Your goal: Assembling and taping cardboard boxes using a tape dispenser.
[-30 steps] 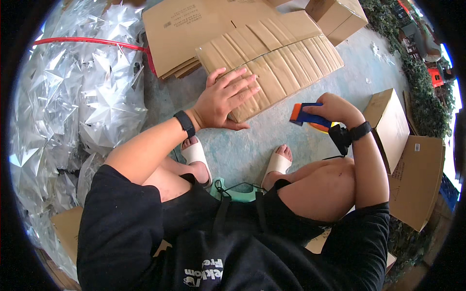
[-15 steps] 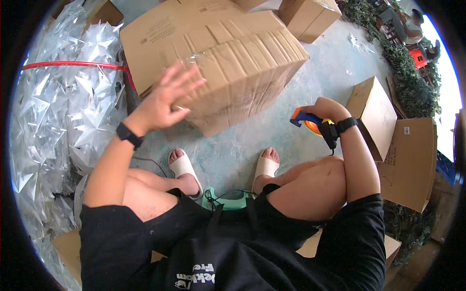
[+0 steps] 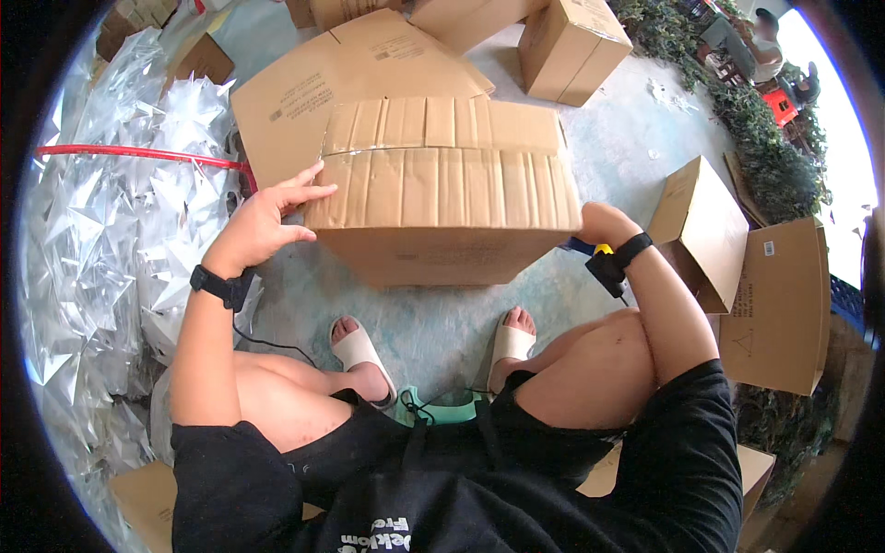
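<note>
Seated, feet apart. Nearest: green stool (image 3: 449, 413) between the thighs, then the left sandal (image 3: 361, 358) and right sandal (image 3: 513, 342), both pale, on blue-grey floor (image 3: 442, 313).

Just beyond the feet: brown carton (image 3: 452, 189), squarely ahead and between the hands. Long axis runs left to right, across the body; a seam follows it along the ridged upper face, glossy at its left end. Lower side face turned toward the knees. Cannot tell whether the base sits flat or tilts.

Left hand (image 3: 269, 219) at the carton's left end: thumb and fingers spread wide, fingertips on the edge, thumb by the near corner. Right hand (image 3: 607, 225) at the opposite end, curled round a blue-and-yellow tool (image 3: 582, 246), mostly hidden behind hand and carton. Neither hand clearly nearer; left plainly in contact, right just beside the near right corner, contact uncertain.

Left side: silver stars (image 3: 129, 286) in clear wrap, red strap (image 3: 138, 154) across. Right side: tipped box (image 3: 714, 226) and standing box (image 3: 779, 309).

Behind the carton: flat cardboard (image 3: 295, 101). Farther: upright box (image 3: 572, 51), then greenery (image 3: 737, 129) along the right.
</note>
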Demonstrator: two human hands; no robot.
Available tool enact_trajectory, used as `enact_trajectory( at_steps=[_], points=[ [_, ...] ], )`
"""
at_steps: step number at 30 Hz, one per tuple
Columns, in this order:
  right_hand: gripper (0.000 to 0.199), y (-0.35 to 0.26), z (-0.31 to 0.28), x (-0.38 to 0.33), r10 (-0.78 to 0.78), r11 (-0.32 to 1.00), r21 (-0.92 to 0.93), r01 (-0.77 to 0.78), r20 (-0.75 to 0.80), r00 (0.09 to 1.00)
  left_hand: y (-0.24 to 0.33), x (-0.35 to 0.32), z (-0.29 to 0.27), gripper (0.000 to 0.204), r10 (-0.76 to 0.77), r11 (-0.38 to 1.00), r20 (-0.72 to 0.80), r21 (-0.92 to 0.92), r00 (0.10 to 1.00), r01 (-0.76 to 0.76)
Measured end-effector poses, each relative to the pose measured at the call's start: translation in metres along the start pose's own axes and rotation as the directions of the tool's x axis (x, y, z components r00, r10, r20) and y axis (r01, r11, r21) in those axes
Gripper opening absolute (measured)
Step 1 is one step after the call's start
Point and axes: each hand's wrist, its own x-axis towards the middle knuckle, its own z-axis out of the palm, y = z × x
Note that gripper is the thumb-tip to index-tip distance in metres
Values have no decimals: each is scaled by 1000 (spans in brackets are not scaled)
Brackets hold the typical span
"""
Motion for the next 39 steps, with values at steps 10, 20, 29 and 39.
enact_trajectory(
  at_steps=[10,20,29,39],
  points=[
    [39,-128,52,-15,-463,885,119,450,128,877,-63,-39,-19,55,-228,916,42,-329,973,229],
    [44,-230,90,-128,-678,686,127,716,466,568,-54,35,50,52,15,993,-451,115,893,41],
    [33,-278,50,-158,-352,559,823,-96,341,872,-6,99,39,44,348,920,-459,335,817,-204],
    [28,-305,38,-74,-835,532,509,677,181,520,5,112,150,72,455,736,126,504,882,-452]
  ],
)
